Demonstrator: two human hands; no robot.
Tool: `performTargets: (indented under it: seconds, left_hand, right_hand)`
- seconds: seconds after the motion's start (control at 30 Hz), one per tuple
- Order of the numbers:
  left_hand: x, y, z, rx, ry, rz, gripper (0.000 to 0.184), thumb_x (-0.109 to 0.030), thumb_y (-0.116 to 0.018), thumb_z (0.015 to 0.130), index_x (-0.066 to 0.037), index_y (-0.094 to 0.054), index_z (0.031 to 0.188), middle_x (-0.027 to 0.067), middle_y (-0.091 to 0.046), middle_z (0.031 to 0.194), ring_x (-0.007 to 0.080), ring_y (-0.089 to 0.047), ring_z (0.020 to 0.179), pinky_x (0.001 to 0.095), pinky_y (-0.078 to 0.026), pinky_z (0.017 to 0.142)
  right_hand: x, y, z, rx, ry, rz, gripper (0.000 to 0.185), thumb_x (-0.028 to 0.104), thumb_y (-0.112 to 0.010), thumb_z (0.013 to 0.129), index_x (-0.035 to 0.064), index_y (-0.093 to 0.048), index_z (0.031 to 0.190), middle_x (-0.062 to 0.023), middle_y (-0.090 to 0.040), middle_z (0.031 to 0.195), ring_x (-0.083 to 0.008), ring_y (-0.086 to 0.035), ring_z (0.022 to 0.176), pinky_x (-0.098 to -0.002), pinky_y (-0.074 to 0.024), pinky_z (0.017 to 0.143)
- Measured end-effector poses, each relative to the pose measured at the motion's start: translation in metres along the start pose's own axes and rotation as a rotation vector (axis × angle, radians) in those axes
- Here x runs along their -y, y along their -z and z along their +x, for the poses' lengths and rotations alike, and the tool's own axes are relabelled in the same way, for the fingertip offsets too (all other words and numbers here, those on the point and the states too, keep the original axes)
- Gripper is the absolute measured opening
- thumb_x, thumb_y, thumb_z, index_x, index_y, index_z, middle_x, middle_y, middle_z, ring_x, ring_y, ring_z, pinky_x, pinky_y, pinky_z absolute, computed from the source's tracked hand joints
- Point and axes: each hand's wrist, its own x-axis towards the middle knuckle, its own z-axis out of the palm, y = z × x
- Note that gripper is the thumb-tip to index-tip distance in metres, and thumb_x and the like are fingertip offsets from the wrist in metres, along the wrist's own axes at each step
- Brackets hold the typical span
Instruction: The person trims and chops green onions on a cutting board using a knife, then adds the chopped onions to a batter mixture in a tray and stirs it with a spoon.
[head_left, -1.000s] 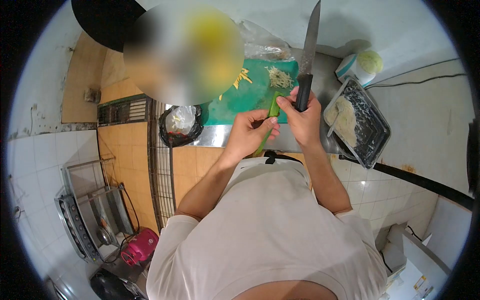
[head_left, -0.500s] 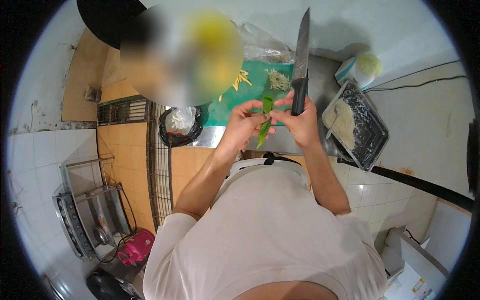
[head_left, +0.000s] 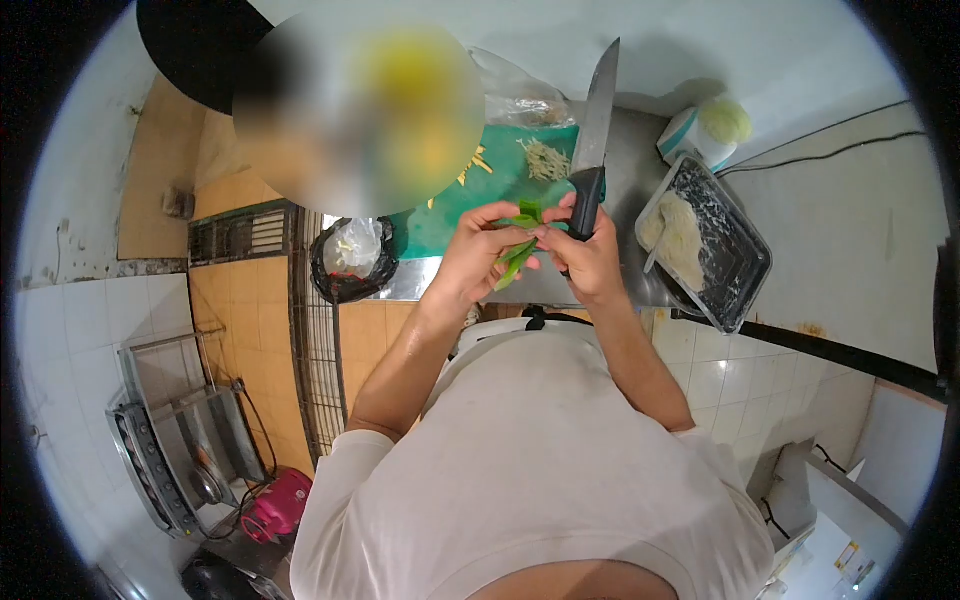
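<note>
My left hand [head_left: 475,255] is closed on a long green vegetable piece [head_left: 513,265], which looks like a split chili pepper. It lies bent between both hands, over the front edge of the cutting board. My right hand [head_left: 597,258] grips the black handle of a large kitchen knife [head_left: 600,110], blade pointing away from me. The right thumb and fingertips also pinch the vegetable piece beside the left thumb. Beyond the hands, a pile of thin pale shreds [head_left: 545,160] and some yellow strips [head_left: 474,165] rest on the green cutting board [head_left: 500,190].
A black tray [head_left: 735,255] of pale flour-like powder with a spoon stands at right, near a white tub [head_left: 700,135]. A black-lined bowl [head_left: 350,260] sits at left. A clear plastic bag [head_left: 520,95] lies behind the board. A blurred disc hides the board's left part.
The green vegetable piece has gone from straight to bent or folded between my fingers. My right hand and knife have shifted slightly left and down.
</note>
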Motion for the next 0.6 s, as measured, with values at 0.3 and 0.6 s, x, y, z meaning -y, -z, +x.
performTargets:
  seconds: [0.3,0.6]
  left_hand:
    - [-0.002,0.000,0.000,0.085,0.000,0.041,0.010,0.000,-0.065,0.090,-0.001,-0.064,0.100,0.0152,-0.073,0.086,0.0207,-0.071,0.061,0.0272,-0.050,0.044]
    - [0.000,0.002,0.004,0.244,-0.097,-0.019,0.017,0.002,-0.059,0.093,-0.002,-0.060,0.109,0.0137,-0.073,0.087,0.0209,-0.073,0.067,0.0279,-0.055,0.047]
  right_hand:
    - [0.006,0.005,0.001,0.018,-0.066,0.059,0.043,-0.004,-0.073,0.081,0.0076,-0.049,0.115,-0.0063,-0.067,0.092,-0.0098,-0.062,0.065,-0.0211,-0.0371,0.044]
    - [0.001,0.009,0.006,0.064,-0.144,0.194,0.043,0.000,-0.077,0.081,0.0088,-0.047,0.111,-0.0063,-0.066,0.086,-0.0091,-0.060,0.063,-0.0218,-0.0363,0.045]
